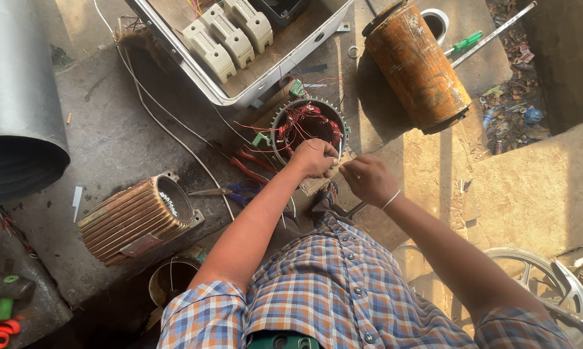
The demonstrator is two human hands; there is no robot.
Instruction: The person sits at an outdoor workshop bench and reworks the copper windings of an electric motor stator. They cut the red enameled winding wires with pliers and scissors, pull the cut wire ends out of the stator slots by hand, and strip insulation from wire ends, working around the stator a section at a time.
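Both my hands at the round grey motor stator (309,126) wound with thin red copper wire.

My left hand (314,157) rests closed on its near rim; my right hand (368,179), just beside, pinches 1 pale strand. The stator looks heavy, its wire springy and fragile: I'd grip the rim.

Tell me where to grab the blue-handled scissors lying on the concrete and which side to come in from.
Take the scissors by the blue finger loops, probably coming from the right, the person's side. They lie flat, blades pointing left toward the finned motor housing, loops toward the left hand's forearm. The loops are the thick, safe part; the red-handled pliers sit just above, so stay low.
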